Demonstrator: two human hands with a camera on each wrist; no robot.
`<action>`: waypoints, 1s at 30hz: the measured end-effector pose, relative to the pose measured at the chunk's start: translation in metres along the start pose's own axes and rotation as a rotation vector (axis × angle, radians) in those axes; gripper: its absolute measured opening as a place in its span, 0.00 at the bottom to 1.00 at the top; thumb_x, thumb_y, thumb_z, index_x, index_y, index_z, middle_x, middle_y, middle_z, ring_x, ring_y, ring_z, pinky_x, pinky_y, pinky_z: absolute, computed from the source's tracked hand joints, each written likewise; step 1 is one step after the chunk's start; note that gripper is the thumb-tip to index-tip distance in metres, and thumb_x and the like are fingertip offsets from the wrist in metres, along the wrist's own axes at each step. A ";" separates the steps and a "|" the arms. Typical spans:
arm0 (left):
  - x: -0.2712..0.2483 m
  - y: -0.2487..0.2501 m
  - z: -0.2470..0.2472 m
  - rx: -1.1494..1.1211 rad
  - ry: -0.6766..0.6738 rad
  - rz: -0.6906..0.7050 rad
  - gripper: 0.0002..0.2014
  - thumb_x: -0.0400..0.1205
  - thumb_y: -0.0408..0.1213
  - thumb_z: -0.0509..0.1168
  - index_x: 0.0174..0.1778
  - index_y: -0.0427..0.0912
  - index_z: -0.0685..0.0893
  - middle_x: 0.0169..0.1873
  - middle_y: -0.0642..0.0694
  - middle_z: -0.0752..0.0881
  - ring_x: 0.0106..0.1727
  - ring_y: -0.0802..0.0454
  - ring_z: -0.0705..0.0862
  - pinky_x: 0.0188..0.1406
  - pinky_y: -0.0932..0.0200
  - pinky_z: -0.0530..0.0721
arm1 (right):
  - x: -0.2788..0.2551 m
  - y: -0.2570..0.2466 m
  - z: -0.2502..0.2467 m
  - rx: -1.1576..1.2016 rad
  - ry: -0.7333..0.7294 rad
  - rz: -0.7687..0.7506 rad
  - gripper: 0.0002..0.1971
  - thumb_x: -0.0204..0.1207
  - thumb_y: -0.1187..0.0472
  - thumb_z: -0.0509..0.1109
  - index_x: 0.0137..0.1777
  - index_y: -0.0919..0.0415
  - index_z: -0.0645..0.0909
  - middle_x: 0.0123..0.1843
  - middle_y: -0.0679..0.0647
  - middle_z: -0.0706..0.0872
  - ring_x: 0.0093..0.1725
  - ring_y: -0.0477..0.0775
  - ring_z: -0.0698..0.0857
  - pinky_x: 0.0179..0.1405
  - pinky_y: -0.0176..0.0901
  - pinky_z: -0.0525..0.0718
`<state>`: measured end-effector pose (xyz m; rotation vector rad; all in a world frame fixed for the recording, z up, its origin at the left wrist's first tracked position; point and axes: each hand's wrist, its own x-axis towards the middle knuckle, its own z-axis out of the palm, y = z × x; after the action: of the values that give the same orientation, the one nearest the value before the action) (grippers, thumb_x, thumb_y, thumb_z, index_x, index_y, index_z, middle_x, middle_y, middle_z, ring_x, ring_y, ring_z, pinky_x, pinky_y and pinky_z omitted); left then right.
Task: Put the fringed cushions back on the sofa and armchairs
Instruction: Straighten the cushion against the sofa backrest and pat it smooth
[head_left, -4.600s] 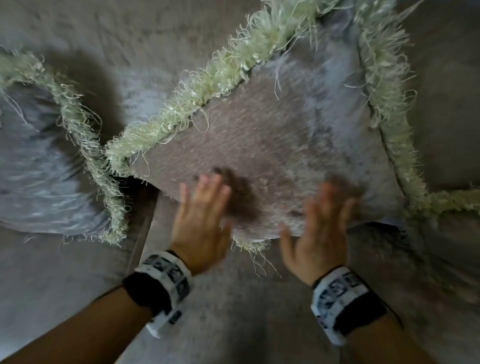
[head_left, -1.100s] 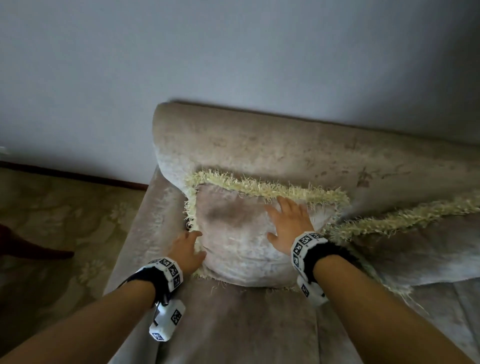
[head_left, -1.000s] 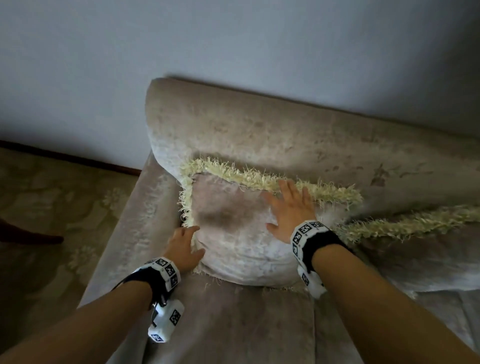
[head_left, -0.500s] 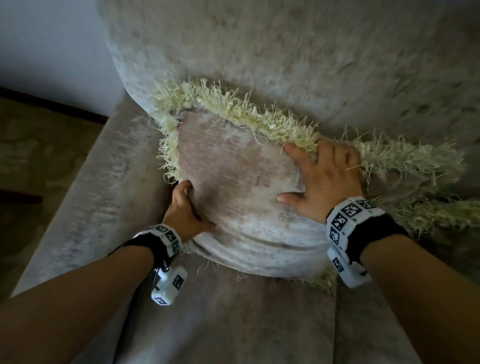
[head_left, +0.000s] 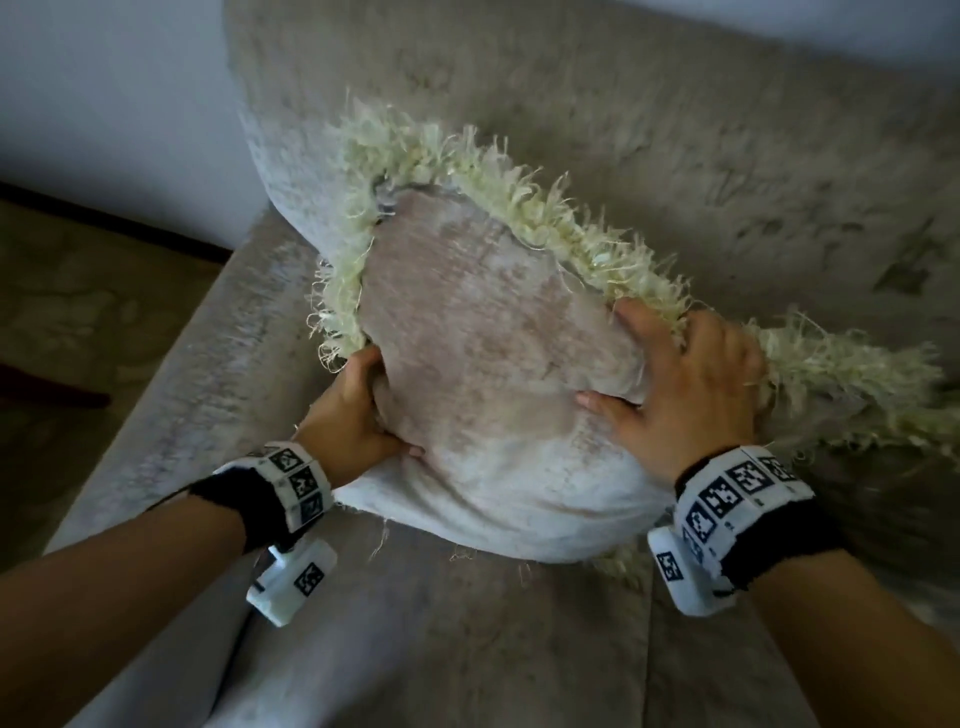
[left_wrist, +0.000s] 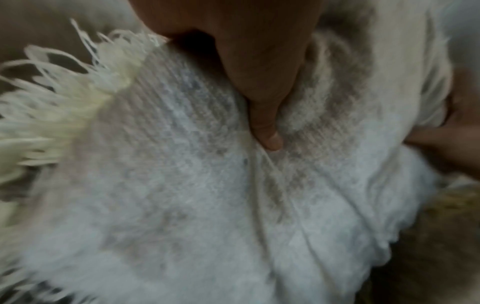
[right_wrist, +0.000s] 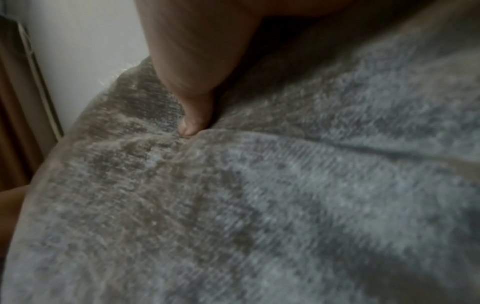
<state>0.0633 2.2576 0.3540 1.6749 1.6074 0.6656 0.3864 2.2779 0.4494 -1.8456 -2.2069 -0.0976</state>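
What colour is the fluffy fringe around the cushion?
Pale creamy yellow. The fringe shows best in the head view, edging the cushion.

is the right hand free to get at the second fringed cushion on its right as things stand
Probably yes. The second cushion lies right beside the right hand, with nothing between them. But that hand is pressing on the first cushion, which the left hand also grips, so it must let go first.
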 end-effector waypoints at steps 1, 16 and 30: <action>-0.001 0.017 -0.014 0.039 0.009 0.055 0.56 0.54 0.48 0.89 0.74 0.49 0.63 0.63 0.60 0.74 0.62 0.64 0.73 0.60 0.60 0.76 | -0.005 0.005 -0.011 0.041 0.038 0.032 0.43 0.62 0.28 0.75 0.75 0.45 0.68 0.51 0.64 0.72 0.51 0.64 0.71 0.55 0.64 0.70; 0.080 0.073 -0.059 0.827 0.010 0.246 0.61 0.48 0.60 0.85 0.75 0.53 0.61 0.55 0.34 0.73 0.56 0.33 0.75 0.55 0.31 0.79 | -0.016 0.043 0.047 0.159 -0.063 0.263 0.45 0.67 0.25 0.59 0.79 0.44 0.50 0.65 0.70 0.70 0.59 0.63 0.64 0.62 0.65 0.66; 0.019 0.117 -0.006 0.415 0.396 0.799 0.24 0.78 0.38 0.67 0.71 0.33 0.78 0.76 0.29 0.67 0.81 0.27 0.60 0.80 0.33 0.57 | -0.003 -0.064 0.010 0.199 0.373 -0.178 0.33 0.82 0.52 0.66 0.83 0.59 0.58 0.84 0.63 0.54 0.85 0.68 0.52 0.82 0.75 0.48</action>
<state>0.1331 2.2805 0.4470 2.6702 1.3434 1.1646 0.3228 2.2653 0.4463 -1.3953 -2.0296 -0.2269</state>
